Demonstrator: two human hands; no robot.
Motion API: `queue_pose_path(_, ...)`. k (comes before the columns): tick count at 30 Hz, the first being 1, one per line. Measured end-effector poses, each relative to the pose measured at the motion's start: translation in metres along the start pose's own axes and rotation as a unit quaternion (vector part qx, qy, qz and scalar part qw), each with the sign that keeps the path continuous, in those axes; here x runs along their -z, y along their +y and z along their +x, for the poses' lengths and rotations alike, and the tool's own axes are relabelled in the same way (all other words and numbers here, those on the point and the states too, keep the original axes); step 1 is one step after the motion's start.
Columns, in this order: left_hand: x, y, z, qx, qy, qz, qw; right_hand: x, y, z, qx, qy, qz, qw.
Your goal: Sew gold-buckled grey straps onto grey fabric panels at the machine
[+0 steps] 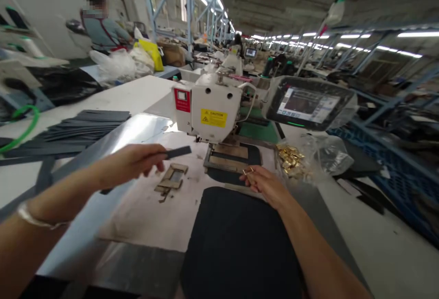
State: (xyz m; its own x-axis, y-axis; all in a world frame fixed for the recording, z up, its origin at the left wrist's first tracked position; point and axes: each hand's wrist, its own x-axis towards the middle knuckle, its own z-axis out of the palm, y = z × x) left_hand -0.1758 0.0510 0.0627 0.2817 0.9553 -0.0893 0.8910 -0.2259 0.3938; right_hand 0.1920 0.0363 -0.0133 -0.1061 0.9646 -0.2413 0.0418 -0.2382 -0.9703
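Observation:
Between the fingers of my left hand [146, 164] is one end of a short dark strip [179, 152], which points right over the pale work sheet [147, 221]. My right hand [264, 184] pinches a small gold-coloured metal buckle [248, 171] by the front of the sewing machine [215, 111]. Beneath the machine head, a clamp frame [228, 162] lies over a dark panel [254, 153]. A larger dark panel [236, 239] with rounded corners lies closest to me, partly behind my right forearm. Below the strip sits a small tan rectangular frame [173, 176].
Dark strips [85, 130] are stacked on the left of the table. Gold buckles [290, 159] lie in a heap by a clear plastic bag [325, 155] on the right. A control screen [308, 104] stands above them. Another person [103, 29] is at the far left.

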Motion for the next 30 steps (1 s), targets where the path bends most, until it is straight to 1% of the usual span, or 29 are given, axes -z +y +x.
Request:
queue_pose_path(1, -0.014, 0.023, 0.004, -0.068, -0.031, -0.02, 0.997, -0.001, 0.002, 0.0, 0.012, -0.002, -0.017, 1.0)
queue_pose_path(2, -0.029, 0.046, 0.008, -0.11, -0.031, -0.014, 0.993, -0.001, 0.003, 0.0, 0.024, -0.004, -0.035, 0.999)
queue_pose_path(3, -0.044, 0.067, 0.011, -0.136, -0.025, 0.016, 0.99, -0.002, 0.004, 0.0, 0.038, -0.005, -0.053, 0.998)
queue_pose_path(5, -0.069, 0.1, 0.019, -0.154, 0.023, 0.107, 0.982, -0.002, 0.006, 0.0, 0.065, -0.009, -0.093, 0.994)
queue_pose_path(6, -0.08, 0.112, 0.023, -0.162, 0.034, 0.142, 0.976, -0.002, 0.007, 0.0, 0.078, -0.009, -0.118, 0.99)
queue_pose_path(8, -0.096, 0.128, 0.03, -0.176, 0.054, 0.184, 0.966, 0.001, 0.008, 0.0, 0.104, 0.002, -0.184, 0.977)
queue_pose_path(11, -0.107, 0.138, 0.036, -0.187, 0.076, 0.202, 0.958, 0.005, 0.01, 0.001, 0.137, 0.04, -0.283, 0.948)
queue_pose_path(15, -0.11, 0.14, 0.038, -0.193, 0.094, 0.202, 0.956, 0.007, 0.011, 0.002, 0.161, 0.06, -0.335, 0.926)
queue_pose_path(18, -0.111, 0.141, 0.041, -0.221, 0.086, 0.196, 0.952, 0.006, 0.011, 0.002, 0.172, 0.065, -0.368, 0.911)
queue_pose_path(22, -0.116, 0.145, 0.049, -0.215, 0.073, 0.177, 0.958, 0.002, 0.009, -0.002, 0.192, 0.07, -0.413, 0.888)
queue_pose_path(25, -0.12, 0.151, 0.057, -0.231, 0.056, 0.158, 0.958, -0.001, 0.008, -0.004, 0.208, 0.065, -0.446, 0.868)
queue_pose_path(27, -0.123, 0.155, 0.062, -0.241, 0.072, 0.151, 0.956, 0.001, 0.008, -0.003, 0.2, 0.064, -0.446, 0.87)
queue_pose_path(30, -0.129, 0.156, 0.067, -0.253, 0.136, 0.164, 0.944, 0.012, 0.008, 0.005, 0.163, 0.075, -0.42, 0.889)
